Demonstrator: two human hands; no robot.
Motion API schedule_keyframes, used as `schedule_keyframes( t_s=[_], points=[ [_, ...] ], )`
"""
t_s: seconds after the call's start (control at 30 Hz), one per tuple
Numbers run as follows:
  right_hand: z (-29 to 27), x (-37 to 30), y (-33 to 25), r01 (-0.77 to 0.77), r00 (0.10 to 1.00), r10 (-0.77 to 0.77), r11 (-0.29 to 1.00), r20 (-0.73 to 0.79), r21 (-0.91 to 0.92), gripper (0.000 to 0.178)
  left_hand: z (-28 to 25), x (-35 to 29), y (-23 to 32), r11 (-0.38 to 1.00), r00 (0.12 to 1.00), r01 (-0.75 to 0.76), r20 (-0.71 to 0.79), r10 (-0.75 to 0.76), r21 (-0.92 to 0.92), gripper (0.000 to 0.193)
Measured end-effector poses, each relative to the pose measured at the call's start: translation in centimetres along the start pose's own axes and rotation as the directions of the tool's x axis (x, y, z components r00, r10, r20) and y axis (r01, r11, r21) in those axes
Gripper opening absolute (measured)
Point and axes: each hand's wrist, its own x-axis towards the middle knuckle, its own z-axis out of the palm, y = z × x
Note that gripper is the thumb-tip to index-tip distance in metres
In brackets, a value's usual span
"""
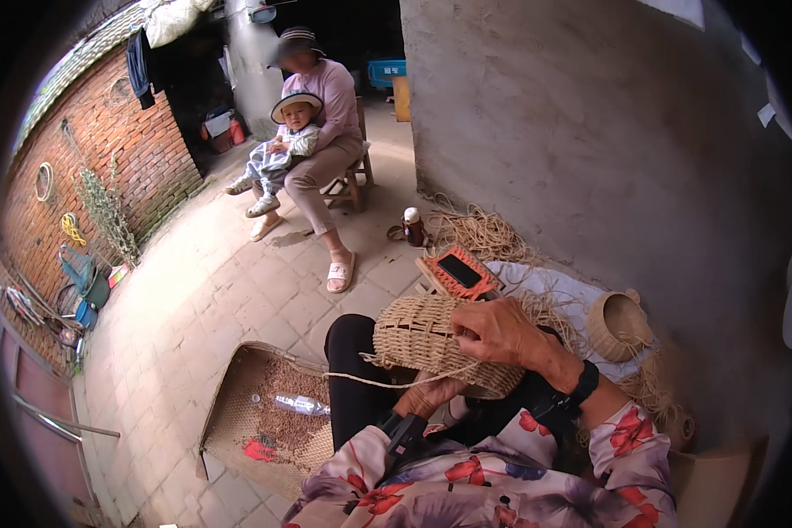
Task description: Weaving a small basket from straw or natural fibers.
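A half-round woven straw basket (409, 336) rests tilted on my lap. My left hand (431, 393) grips its lower edge, with the fingers partly hidden beneath the weave. Against its upper right side presses my right hand (502, 334), fingers curled in a pinch; what lies between them is too small to make out. A loose straw cord (370, 381) trails left from the basket across my dark trouser leg. Just beyond the basket, a black phone (459, 271) lies on a low stool with an orange woven seat (438, 275).
Right of me, a finished-looking round basket (614, 330) sits on white cloth (537, 280) among loose straw. More straw coils (480, 231) lie by the wall, near a dark bottle (413, 229). At left stands a tray (222, 418) holding brown grains and a plastic bottle (301, 405). A seated person (330, 106) holds a child.
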Motion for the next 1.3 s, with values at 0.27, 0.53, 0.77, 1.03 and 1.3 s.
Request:
schedule_keyframes(
  t_s=[0.27,0.53,0.77,1.03,1.3],
  points=[
    [3.0,0.5,-3.7,0.01,1.0,-0.01,0.819,0.004,-0.574,0.006,-0.6,-0.6,0.0,0.996,1.0,0.018,-0.027,-0.016,0.083,0.043],
    [2.2,0.8,-1.8,0.025,0.983,-0.082,0.948,-0.167,-0.317,0.008,6.1,-6.8,-0.4,0.293,0.869,0.404,-0.264,-0.418,0.867,0.03],
    [3.1,0.3,-0.6,-0.107,0.961,0.148,0.978,-0.235,0.178,0.01,15.9,-7.8,3.2,-0.016,0.991,-0.012,0.014,0.134,1.0,0.024],
    [3.0,0.8,0.1,-0.241,0.914,0.361,0.848,-0.183,0.472,0.014,15.0,-3.7,5.0,-0.74,0.814,-0.029,0.445,0.372,0.672,0.023],
    [1.6,0.4,-0.4,-0.383,0.844,0.512,0.366,0.16,0.848,0.017,13.5,-1.3,5.1,-0.765,0.864,-0.17,0.467,0.187,0.622,0.024]
  ],
)
